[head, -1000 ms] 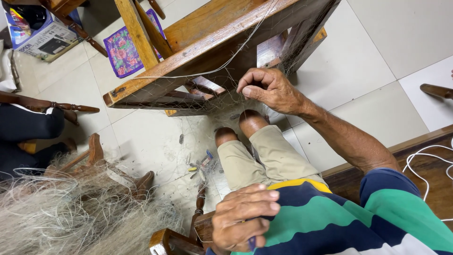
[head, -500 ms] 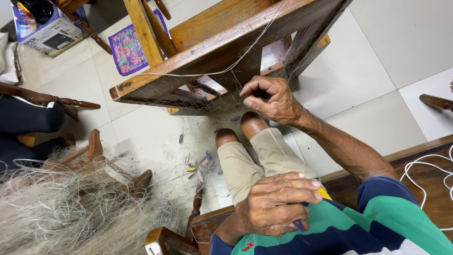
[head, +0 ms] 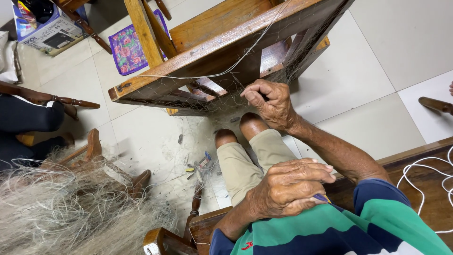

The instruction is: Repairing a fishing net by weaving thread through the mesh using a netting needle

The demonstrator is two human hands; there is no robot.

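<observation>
My right hand (head: 270, 101) reaches out past my knees, fingers pinched on the fine fishing net (head: 222, 101) that drapes from an overturned wooden frame (head: 212, 52). A thin line (head: 245, 59) runs up across the frame from that hand. My left hand (head: 288, 189) rests close to my striped shirt, above my lap in beige shorts (head: 245, 165). Its fingers are curled over a small blue object (head: 321, 198), mostly hidden.
A big heap of pale netting (head: 66, 217) lies at the lower left over a dark wooden chair (head: 137, 182). Another person's dark-clad legs (head: 28, 118) are at the left. A cardboard box (head: 52, 35), a floral mat (head: 127, 49), small floor bits (head: 198, 165) and white cord (head: 424, 174) lie around.
My left hand has lifted from low by the chair up to my shirt front, staying closed. My right hand stays pinched on the net at the frame.
</observation>
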